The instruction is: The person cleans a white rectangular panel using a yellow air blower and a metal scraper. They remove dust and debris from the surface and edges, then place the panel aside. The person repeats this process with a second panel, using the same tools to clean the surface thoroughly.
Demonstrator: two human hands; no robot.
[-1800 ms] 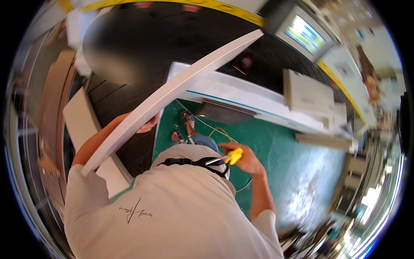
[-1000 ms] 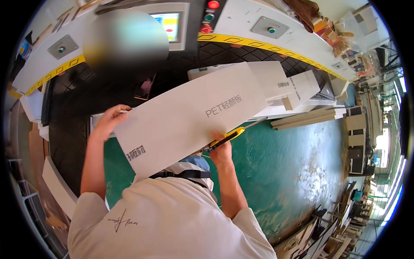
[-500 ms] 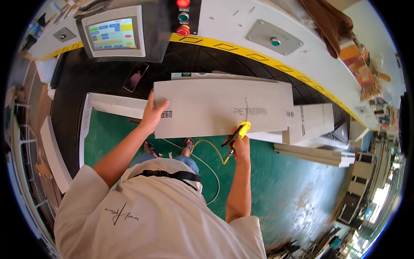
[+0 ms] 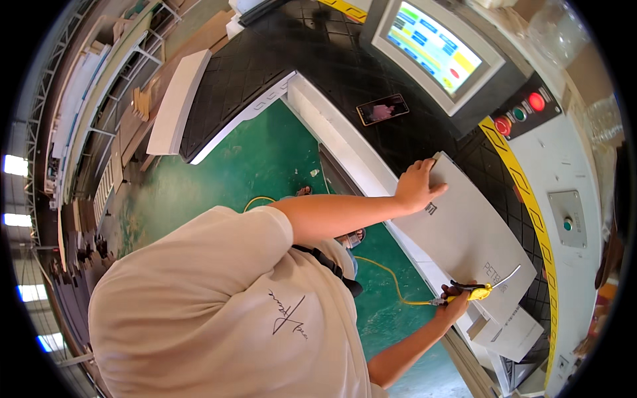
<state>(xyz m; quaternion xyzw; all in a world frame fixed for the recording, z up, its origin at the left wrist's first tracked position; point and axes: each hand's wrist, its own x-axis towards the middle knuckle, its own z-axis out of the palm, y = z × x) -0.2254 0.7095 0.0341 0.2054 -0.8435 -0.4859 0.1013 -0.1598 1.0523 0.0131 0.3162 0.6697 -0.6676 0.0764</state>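
A long grey-white panel (image 4: pixel 458 222) with dark printed marks lies at the right of the view, over the edge of the black worktop. My left hand (image 4: pixel 418 189) grips its far-left end, thumb on the upper face and fingers at the edge. In my right hand (image 4: pixel 454 305) is a yellow air blow gun (image 4: pixel 479 292) with a thin metal nozzle. The nozzle points over the panel's printed face, and a yellow hose (image 4: pixel 393 282) trails from the grip toward the floor. Part of the right fingers is hidden behind the gun.
A phone (image 4: pixel 383 109) lies on the black worktop (image 4: pixel 265 73). Beyond it stand a touchscreen (image 4: pixel 434 46) and a red and green button box (image 4: pixel 521 113). More panels (image 4: pixel 514 335) lie beside the held one. A pale board (image 4: pixel 178 106) rests at the worktop's far-left end.
The view has swung to the left, so the panel and both hands now appear farther right and turned. My left hand stays on the panel's end, and the right still holds the blow gun.
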